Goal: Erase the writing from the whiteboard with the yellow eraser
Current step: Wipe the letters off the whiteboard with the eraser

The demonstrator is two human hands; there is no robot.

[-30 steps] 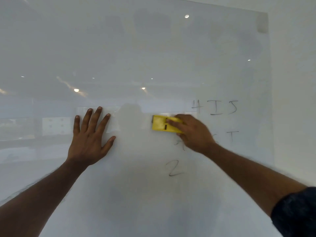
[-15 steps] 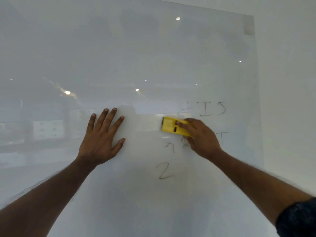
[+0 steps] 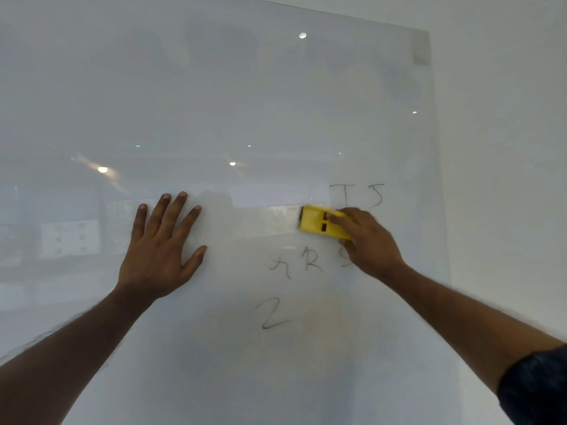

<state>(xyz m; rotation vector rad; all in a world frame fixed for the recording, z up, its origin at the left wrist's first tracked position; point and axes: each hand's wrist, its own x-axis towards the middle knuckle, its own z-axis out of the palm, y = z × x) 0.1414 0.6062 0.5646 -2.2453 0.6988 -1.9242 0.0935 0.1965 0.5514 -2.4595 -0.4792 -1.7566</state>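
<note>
roughly midway: the right hand (image 3: 369,243) grips the eraser (image 3: 322,223) against the whiteboard (image 3: 276,87) just below the "t s" (image 3: 357,194); the left hand (image 3: 159,250) presses flat, fingers spread. the lower letters (image 3: 296,262) and a "2" (image 3: 270,312) remain.

Whiteboard (image 3: 214,87) on wall (image 3: 506,148); wall shows right of board. Left hand (image 3: 156,250) flat on board, left of centre. Right hand (image 3: 371,243) well to its right, gripping eraser (image 3: 316,223) against board. Letters "T S" (image 3: 357,196) just above eraser. Letter row with "R" (image 3: 311,262) below eraser, its right end behind right hand. "2" (image 3: 270,312) lowest, between forearms.
</note>
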